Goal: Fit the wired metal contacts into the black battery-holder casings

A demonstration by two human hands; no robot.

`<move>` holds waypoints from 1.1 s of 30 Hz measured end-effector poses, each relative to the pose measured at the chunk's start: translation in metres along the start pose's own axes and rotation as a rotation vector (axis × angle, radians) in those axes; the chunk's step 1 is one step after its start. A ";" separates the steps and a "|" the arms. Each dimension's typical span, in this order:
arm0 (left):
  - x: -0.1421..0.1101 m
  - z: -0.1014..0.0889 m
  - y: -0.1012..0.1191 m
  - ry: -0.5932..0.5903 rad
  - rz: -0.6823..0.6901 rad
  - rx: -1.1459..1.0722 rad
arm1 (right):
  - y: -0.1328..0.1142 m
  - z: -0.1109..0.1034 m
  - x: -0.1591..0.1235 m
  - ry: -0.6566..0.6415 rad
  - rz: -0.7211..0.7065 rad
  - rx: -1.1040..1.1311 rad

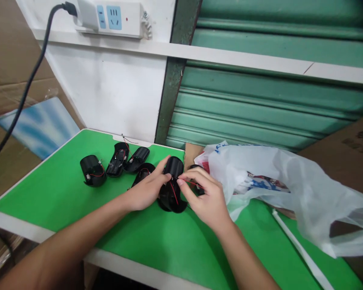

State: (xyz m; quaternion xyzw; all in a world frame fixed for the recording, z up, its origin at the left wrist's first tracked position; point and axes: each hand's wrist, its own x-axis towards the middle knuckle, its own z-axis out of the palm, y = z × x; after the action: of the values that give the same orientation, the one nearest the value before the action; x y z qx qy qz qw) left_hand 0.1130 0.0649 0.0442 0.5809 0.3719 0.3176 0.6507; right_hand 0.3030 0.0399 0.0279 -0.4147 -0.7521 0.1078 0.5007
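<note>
I think the step in hand is fiddly wire work on one black plastic piece (168,194). From where I sit, far away, I see it near the middle of the green table top (133,233), between the two hands. The left hand (149,187) is closed on it from the side, with the thumb lying on its front. The right hand (207,197) has its thumb and first finger pinched together at the piece's right side, and they seem to nip a thin wire. The tips are so small that I can't tell which end they have.

I'd say the next move calls for a firm left hand and a slow, soft right one, because a hard tug could snap the wire.

The piece is dark and a bit shiny. Its top is round like a bit of pipe, and its bottom flares out in a curve. A red wire (174,194) slants down its front. Another dark curved edge shows under it, but I can't tell if that is a second piece. I also can't tell if it touches the table.

More black pieces (92,169) lie to the left, and a plastic bag (260,169) lies to the right.
</note>
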 end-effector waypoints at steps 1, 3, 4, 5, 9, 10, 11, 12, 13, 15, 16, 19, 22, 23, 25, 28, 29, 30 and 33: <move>0.000 0.000 0.000 0.006 0.022 0.054 | 0.001 -0.001 0.000 -0.013 -0.012 -0.016; 0.000 -0.001 0.000 0.017 0.058 0.162 | 0.003 -0.003 0.000 -0.048 -0.038 -0.058; 0.000 -0.001 0.000 0.021 0.065 0.208 | 0.003 -0.003 -0.001 -0.067 -0.049 -0.085; 0.000 -0.001 0.000 0.026 0.067 0.245 | 0.004 -0.003 -0.001 -0.086 -0.058 -0.113; 0.000 -0.001 0.000 0.059 0.083 0.303 | 0.004 -0.003 -0.002 -0.114 -0.055 -0.159; 0.000 0.000 0.000 0.065 0.089 0.306 | 0.004 -0.002 -0.003 -0.113 -0.056 -0.160; 0.000 0.000 0.000 0.067 0.094 0.311 | 0.004 -0.002 -0.003 -0.114 -0.059 -0.167; -0.001 0.000 0.000 0.063 0.096 0.319 | 0.004 -0.002 -0.004 -0.116 -0.069 -0.185; -0.002 0.001 0.000 0.051 0.095 0.329 | 0.004 -0.002 -0.004 -0.123 -0.082 -0.212; -0.003 0.001 0.001 0.017 0.093 0.350 | 0.004 -0.001 -0.005 -0.141 -0.111 -0.275; -0.004 0.001 0.001 -0.002 0.091 0.359 | 0.004 -0.001 -0.006 -0.148 -0.124 -0.303; -0.005 0.000 0.001 -0.042 0.097 0.366 | 0.004 0.000 -0.007 -0.156 -0.166 -0.363; -0.005 -0.001 -0.003 -0.060 0.113 0.335 | 0.002 0.001 -0.008 -0.155 -0.207 -0.406; -0.004 -0.001 -0.005 -0.059 0.121 0.318 | 0.002 0.001 -0.008 -0.152 -0.213 -0.413; -0.003 -0.001 -0.009 -0.051 0.135 0.278 | 0.001 0.003 -0.008 -0.140 -0.211 -0.405; -0.001 0.001 -0.013 -0.029 0.143 0.208 | 0.002 0.005 -0.008 -0.113 -0.197 -0.372; -0.001 0.002 -0.013 -0.020 0.147 0.189 | 0.001 0.006 -0.008 -0.101 -0.194 -0.359; 0.000 0.003 -0.013 -0.008 0.156 0.174 | 0.001 0.006 -0.008 -0.086 -0.191 -0.346; 0.001 0.005 -0.007 0.032 0.191 0.163 | -0.001 0.005 -0.006 -0.024 -0.174 -0.259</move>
State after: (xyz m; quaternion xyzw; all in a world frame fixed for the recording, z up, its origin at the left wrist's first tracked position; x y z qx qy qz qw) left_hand 0.1173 0.0620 0.0372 0.6595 0.3497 0.3559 0.5622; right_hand 0.2994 0.0359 0.0221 -0.4077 -0.7987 -0.0290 0.4415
